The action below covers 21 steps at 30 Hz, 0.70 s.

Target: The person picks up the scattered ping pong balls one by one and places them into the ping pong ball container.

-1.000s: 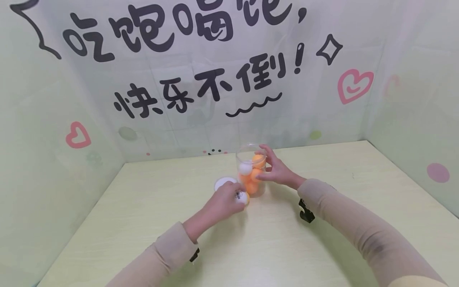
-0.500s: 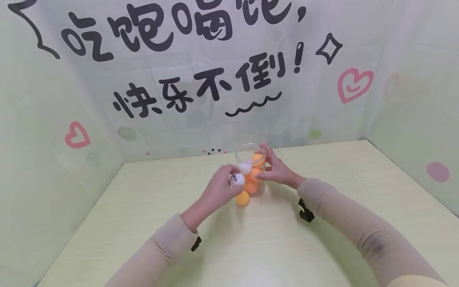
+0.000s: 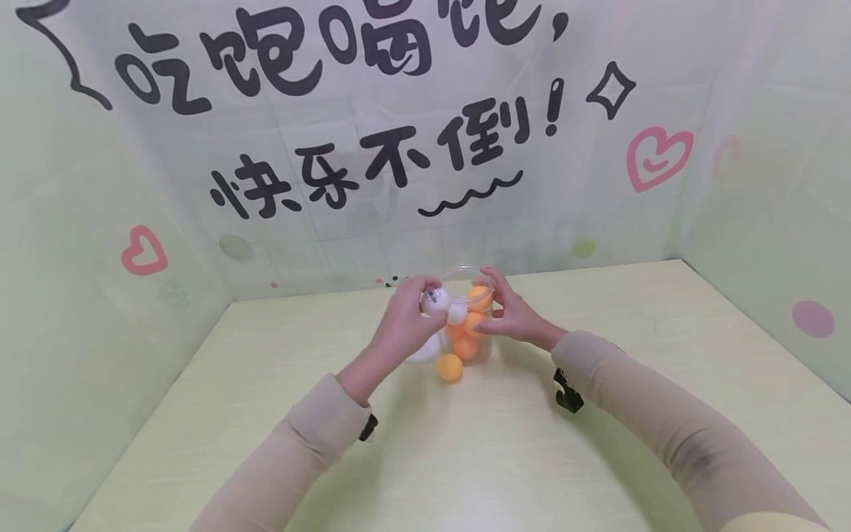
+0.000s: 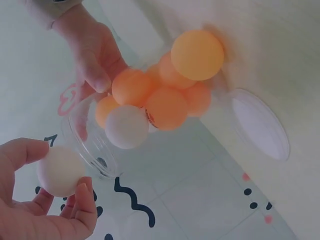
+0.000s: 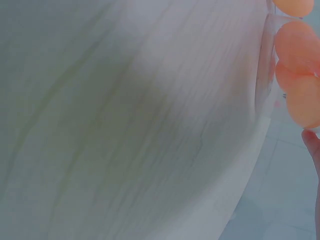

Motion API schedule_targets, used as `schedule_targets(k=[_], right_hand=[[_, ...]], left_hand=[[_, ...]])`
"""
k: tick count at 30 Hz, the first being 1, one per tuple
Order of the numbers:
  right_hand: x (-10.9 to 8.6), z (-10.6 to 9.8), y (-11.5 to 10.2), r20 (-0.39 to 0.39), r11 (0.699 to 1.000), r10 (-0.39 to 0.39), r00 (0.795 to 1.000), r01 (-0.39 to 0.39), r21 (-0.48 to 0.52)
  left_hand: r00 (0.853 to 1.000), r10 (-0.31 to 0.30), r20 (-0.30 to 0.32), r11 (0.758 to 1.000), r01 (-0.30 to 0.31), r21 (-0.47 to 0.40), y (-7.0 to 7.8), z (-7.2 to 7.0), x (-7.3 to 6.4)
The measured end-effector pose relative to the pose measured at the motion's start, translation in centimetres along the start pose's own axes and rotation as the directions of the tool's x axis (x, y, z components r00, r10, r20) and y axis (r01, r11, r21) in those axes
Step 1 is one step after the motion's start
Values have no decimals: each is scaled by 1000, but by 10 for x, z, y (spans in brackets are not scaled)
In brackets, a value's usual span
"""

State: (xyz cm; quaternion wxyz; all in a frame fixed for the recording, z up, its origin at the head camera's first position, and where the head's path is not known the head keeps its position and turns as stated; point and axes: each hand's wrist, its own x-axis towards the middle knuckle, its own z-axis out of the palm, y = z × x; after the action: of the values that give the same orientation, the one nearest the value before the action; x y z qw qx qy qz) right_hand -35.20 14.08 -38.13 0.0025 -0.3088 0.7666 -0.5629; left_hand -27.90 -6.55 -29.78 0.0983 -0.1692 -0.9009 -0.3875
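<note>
A white ping-pong ball (image 4: 61, 171) with a printed mark is pinched between the thumb and fingers of my left hand (image 3: 405, 314), just left of the mouth of a clear plastic jar (image 3: 487, 351). With its thumb and fingers around the jar's right side, my right hand (image 3: 517, 316) grips it upright on the table. Inside are several orange ping-pong balls (image 4: 166, 109) and a white ball (image 4: 127, 127) near the top. A lighter orange ball (image 3: 449, 367) lies on the table at the jar's front. In the right wrist view only a fingertip (image 5: 311, 140) shows beside the jar.
A round white lid (image 4: 260, 125) lies on the table (image 3: 266, 414) to the left of the jar, partly behind my left hand in the head view. Behind the table stands a wall sheet (image 3: 372, 244) with black lettering; side sheets rise at left and right.
My left hand has lifted the white ping-pong ball from beside the orange one on the table up to the jar's rim. My right hand and the jar have stayed put.
</note>
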Motion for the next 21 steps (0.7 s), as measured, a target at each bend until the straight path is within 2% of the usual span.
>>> schedule_targets(k=[3,9,21], right_hand=[[0,0,0,0,1000,5,1000,-5,7],[1,0,0,-1,999,19,1000,-19,37],[0,-1,3,0,1000,-19,1000,19,17]], left_hand=[[1000,20,-21,1000,-20,14,2,-1,4],[999,38,-23,999,-37,31,7,-2,10],[1000,12,-3,998,-11,68,15,-1,24]])
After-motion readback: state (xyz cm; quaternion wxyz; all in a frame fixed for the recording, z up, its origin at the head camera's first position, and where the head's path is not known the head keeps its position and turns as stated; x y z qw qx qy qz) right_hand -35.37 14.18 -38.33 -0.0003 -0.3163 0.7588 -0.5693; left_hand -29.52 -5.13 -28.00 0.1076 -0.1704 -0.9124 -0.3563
